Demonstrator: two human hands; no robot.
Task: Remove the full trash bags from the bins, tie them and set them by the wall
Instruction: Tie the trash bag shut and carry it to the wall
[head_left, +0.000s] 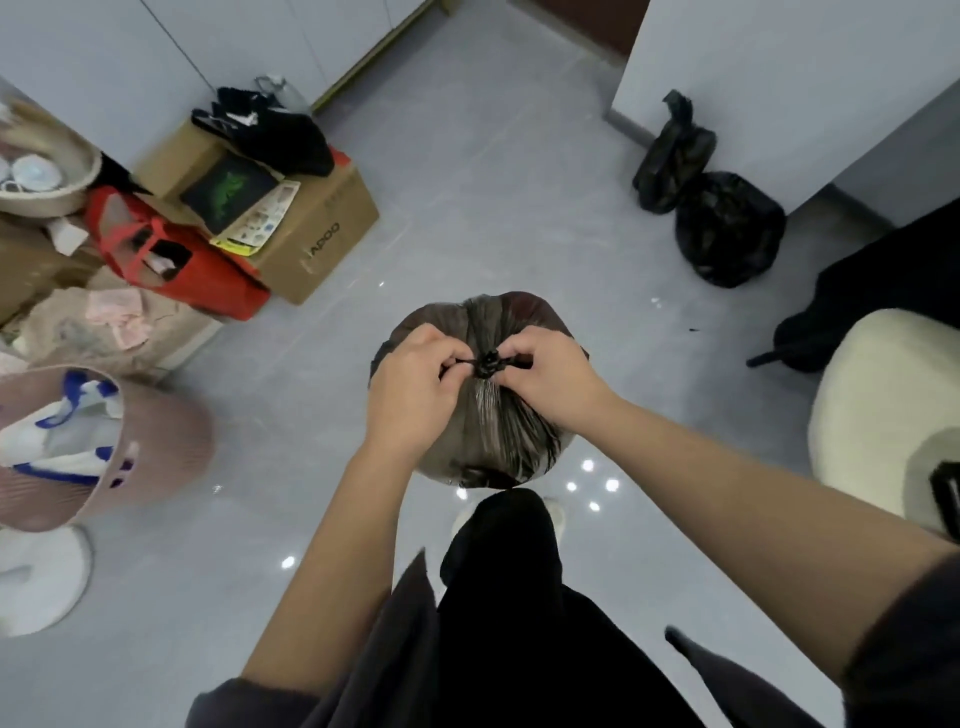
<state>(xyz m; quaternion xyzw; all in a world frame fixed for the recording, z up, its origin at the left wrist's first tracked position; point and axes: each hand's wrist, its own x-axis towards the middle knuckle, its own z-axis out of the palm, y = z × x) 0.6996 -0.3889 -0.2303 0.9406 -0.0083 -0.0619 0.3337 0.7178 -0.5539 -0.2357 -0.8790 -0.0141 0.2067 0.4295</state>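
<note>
Tying in progress, by the look of it. Full trash bag (498, 431) standing on the grey floor (493, 182) just in front of the person's leg (498, 551), neck gathered into a small knot (485, 364) on top. Left hand (410, 379) and right hand (545, 379) close on either side of that knot. Left fingers (447, 358) and right fingers (524, 353) curled, each side pinching a short tail of plastic; pulling outward, probably, to draw the knot tight. Kept low on the floor, likely to spare the thin tails from carrying the weight.

Already set by the wall (753, 78), well apart on the right: two tied black bags (727, 228), touching each other. Probably the place for this one too. Open floor between, nothing lying across the way. Near the right edge, a cream chair (883, 405) with dark cloth (857, 291) beside it, to be passed with some care. On the left, cardboard box (322, 228), red bag (176, 260) and a pink basket (171, 441) with white and blue cloth (62, 436) inside; whether bin or laundry basket, cannot tell.
</note>
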